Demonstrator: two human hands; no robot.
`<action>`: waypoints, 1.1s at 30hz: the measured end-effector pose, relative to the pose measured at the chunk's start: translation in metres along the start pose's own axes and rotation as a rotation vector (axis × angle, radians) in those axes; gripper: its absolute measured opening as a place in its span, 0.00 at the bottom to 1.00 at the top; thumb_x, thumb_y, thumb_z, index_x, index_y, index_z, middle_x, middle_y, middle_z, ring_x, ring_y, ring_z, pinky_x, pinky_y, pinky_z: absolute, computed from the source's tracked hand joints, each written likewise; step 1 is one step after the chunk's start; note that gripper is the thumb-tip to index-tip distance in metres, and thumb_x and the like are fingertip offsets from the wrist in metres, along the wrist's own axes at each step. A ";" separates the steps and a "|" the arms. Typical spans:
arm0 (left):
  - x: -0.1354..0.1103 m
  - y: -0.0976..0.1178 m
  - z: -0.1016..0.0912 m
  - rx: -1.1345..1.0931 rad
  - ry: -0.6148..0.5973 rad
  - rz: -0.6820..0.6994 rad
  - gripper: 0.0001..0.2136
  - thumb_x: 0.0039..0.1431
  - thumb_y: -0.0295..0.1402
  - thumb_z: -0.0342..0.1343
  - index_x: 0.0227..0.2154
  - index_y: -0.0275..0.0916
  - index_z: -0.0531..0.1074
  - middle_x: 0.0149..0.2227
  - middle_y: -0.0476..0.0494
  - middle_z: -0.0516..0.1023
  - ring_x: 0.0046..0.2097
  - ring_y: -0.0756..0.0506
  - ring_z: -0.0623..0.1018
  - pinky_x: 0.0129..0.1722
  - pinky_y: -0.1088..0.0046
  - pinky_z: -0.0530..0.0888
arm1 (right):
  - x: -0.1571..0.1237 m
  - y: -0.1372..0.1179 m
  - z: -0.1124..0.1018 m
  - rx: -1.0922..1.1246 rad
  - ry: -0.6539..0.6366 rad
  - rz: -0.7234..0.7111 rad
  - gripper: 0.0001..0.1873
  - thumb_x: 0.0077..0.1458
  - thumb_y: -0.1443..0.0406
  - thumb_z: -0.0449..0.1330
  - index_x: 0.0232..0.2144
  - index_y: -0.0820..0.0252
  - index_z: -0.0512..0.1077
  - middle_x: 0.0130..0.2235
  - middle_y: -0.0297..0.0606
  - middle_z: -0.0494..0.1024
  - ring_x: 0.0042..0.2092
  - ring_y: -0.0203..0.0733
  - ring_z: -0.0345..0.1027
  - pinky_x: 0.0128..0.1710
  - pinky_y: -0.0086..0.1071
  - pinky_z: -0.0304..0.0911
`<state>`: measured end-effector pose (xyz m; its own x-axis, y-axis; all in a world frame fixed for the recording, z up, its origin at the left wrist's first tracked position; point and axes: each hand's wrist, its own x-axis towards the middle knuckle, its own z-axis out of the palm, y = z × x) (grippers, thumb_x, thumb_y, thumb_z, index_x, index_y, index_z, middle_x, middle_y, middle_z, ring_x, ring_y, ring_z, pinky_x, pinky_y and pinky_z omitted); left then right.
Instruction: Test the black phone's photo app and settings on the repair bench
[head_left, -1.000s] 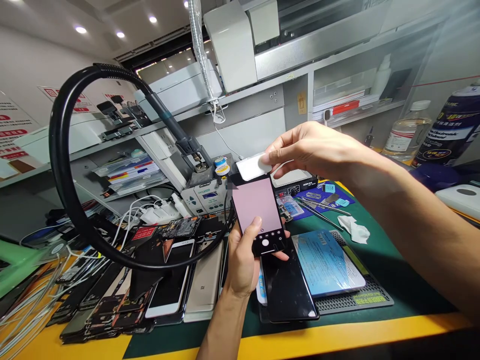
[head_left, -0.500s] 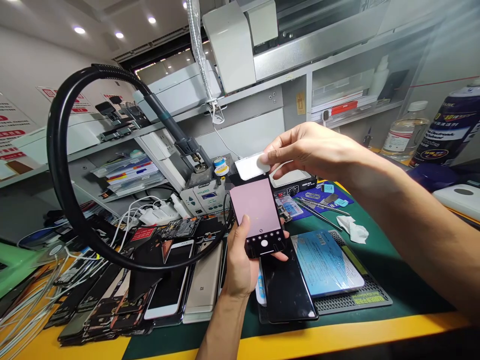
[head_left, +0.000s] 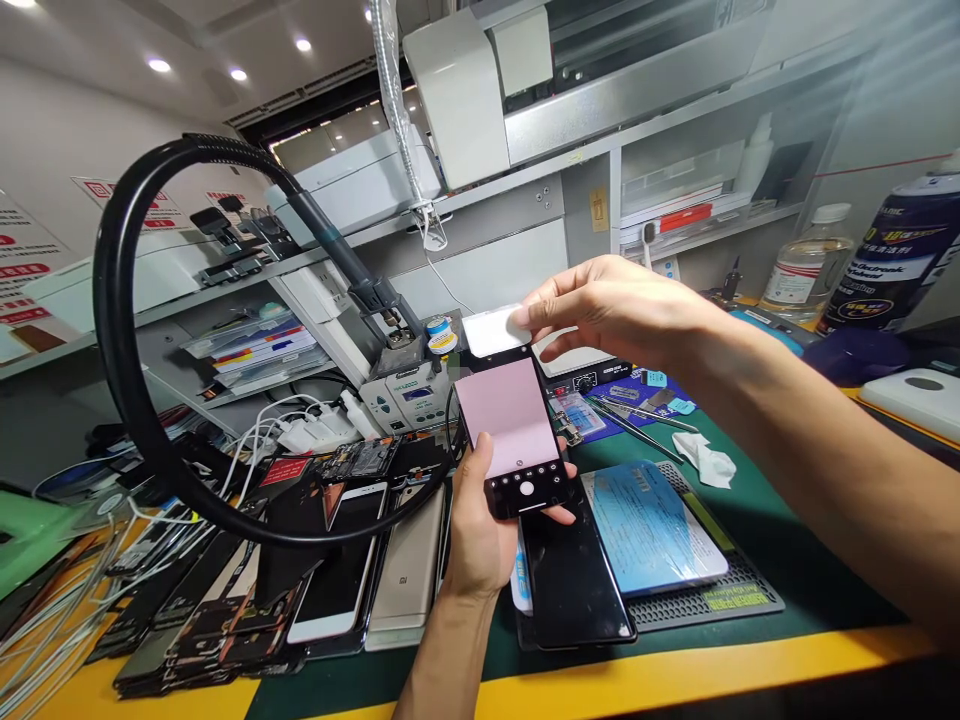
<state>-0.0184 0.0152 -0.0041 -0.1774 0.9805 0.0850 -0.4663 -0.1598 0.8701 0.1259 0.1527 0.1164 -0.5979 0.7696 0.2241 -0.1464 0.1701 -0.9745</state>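
My left hand is wrapped round a smartphone, its thumb along the left edge. A pinkish camera picture fills the phone's screen, with a round white shutter button below it. Above the phone's top end, my right hand pinches a thin white rectangular piece between thumb and fingers. What this piece is I cannot make out, nor whether it touches the phone. Under the left hand lies a large black phone, screen up, beside a blue booklet-like packet on a grey perforated mat.
Stacked phones and phone parts lie at the left, near a gold phone. A thick black hose loops in front of the shelves. Tweezers and a crumpled tissue lie at the right, with a spray can and bottle beyond.
My right hand has moved slightly left and down with the white piece. More of the phone's black top edge shows, and its pink picture has shifted in shade. The left hand keeps its hold.
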 end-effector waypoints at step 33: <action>0.001 0.001 -0.003 -0.045 -0.040 0.003 0.29 0.68 0.53 0.48 0.56 0.32 0.74 0.43 0.29 0.85 0.41 0.33 0.85 0.24 0.63 0.83 | 0.000 0.000 0.008 0.079 -0.093 0.132 0.04 0.44 0.70 0.73 0.22 0.60 0.82 0.39 0.45 0.84 0.42 0.46 0.78 0.38 0.31 0.77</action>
<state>-0.0210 0.0154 -0.0046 -0.1450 0.9835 0.1077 -0.5041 -0.1671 0.8473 0.1197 0.1477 0.1165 -0.6861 0.7209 0.0976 -0.1212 0.0191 -0.9924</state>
